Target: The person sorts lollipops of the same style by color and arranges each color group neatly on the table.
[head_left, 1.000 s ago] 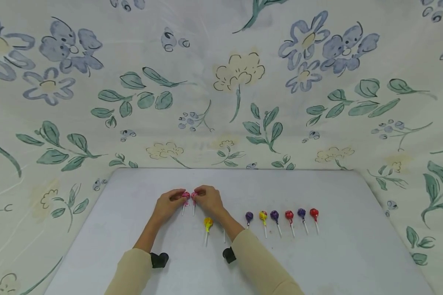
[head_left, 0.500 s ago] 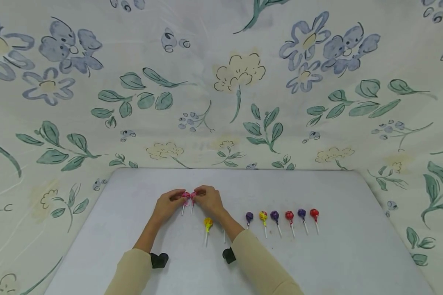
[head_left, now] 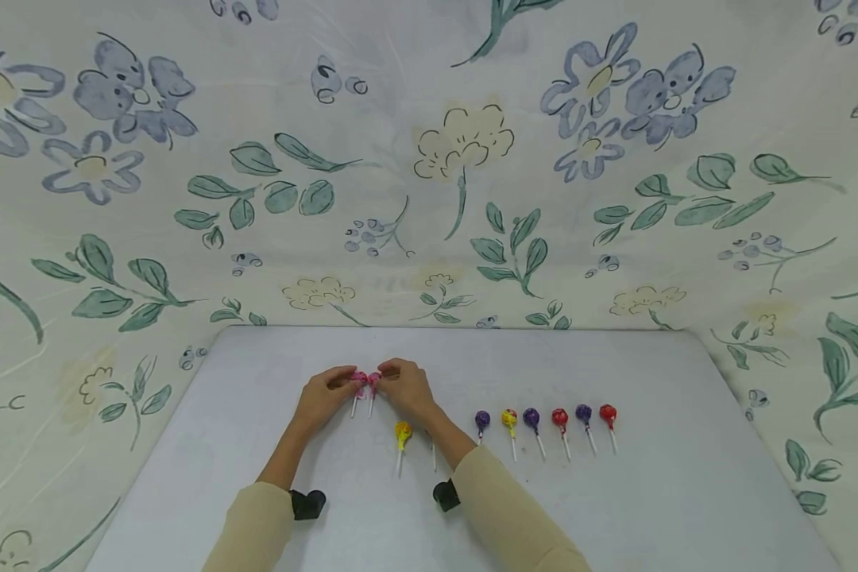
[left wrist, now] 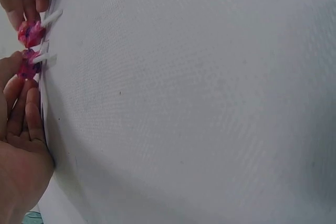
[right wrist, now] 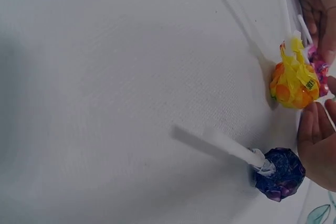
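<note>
At the far left part of the white table [head_left: 658,508], my left hand [head_left: 326,397] pinches a pink lollipop [head_left: 360,380] by its wrapped head. My right hand [head_left: 409,391] holds a second pink lollipop [head_left: 375,380] right beside it, heads close together and sticks pointing toward me. The left wrist view shows the left lollipop [left wrist: 29,67] between thumb and fingers, with the right one [left wrist: 31,33] at the other hand's fingertips. A yellow lollipop [head_left: 403,434] lies near my right wrist. Beside it, a purple lollipop [right wrist: 281,174] has its head hidden under my forearm in the head view.
To the right of my right forearm lies a row of several lollipops: purple [head_left: 482,421], yellow [head_left: 510,419], another purple [head_left: 532,419] and red [head_left: 560,419] among them. A flowered cloth [head_left: 400,199] rises behind the table's back edge.
My right hand has brought its pink lollipop slightly left, closer to the one in my left hand. The left hand and the other lollipops stay in place.
</note>
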`<state>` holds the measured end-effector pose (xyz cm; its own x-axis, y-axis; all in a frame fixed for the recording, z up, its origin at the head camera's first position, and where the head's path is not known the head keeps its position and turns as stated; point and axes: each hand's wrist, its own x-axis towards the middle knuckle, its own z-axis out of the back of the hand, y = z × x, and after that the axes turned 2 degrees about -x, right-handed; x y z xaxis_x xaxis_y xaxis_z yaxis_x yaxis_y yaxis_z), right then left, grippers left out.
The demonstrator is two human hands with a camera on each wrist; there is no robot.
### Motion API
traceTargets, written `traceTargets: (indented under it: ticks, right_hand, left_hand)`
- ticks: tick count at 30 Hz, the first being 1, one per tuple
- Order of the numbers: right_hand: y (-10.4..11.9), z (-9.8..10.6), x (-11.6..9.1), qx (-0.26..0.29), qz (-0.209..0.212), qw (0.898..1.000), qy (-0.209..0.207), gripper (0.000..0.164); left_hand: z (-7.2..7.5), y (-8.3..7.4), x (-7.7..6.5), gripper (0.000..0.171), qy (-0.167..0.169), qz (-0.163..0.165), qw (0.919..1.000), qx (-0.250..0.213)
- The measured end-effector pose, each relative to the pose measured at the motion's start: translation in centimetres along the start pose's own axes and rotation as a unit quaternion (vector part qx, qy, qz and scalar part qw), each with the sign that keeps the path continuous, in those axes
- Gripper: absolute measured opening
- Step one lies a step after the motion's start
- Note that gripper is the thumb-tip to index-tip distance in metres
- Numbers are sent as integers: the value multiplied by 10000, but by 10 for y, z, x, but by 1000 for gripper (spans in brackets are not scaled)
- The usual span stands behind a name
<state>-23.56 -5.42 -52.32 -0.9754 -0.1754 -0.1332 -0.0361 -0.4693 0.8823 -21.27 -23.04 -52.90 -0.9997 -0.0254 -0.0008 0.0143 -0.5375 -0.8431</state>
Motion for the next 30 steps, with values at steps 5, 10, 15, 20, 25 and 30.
traceTargets:
  ticks: [5, 10, 15, 20, 25, 30]
  right_hand:
    - [-1, 7, -3, -1, 144, 9998, 121, 24]
    - [-4, 17, -6, -128, 503, 9982, 300, 23]
    - [-2, 30, -9, -332, 977, 9939, 386, 24]
    - [0, 46, -13, -399, 1113, 9923, 380, 25]
    - [-2, 61, -21, -312, 1063, 9931, 385, 25]
    - [-11, 77, -32, -266, 1063, 9935, 314, 25]
  left_hand:
    - [-1, 1, -3, 45, -227, -13, 9997, -23]
    - [-1, 5, -6, 49, -187, 210, 9991, -323]
    - [1, 6, -13, 49, -261, 361, 9974, -560]
    - [3, 1, -23, 44, -433, 309, 9967, -612]
    - [-2, -9, -36, 36, -338, -117, 9984, -427]
    - [-17, -21, -50, 35, 48, -513, 9968, -608]
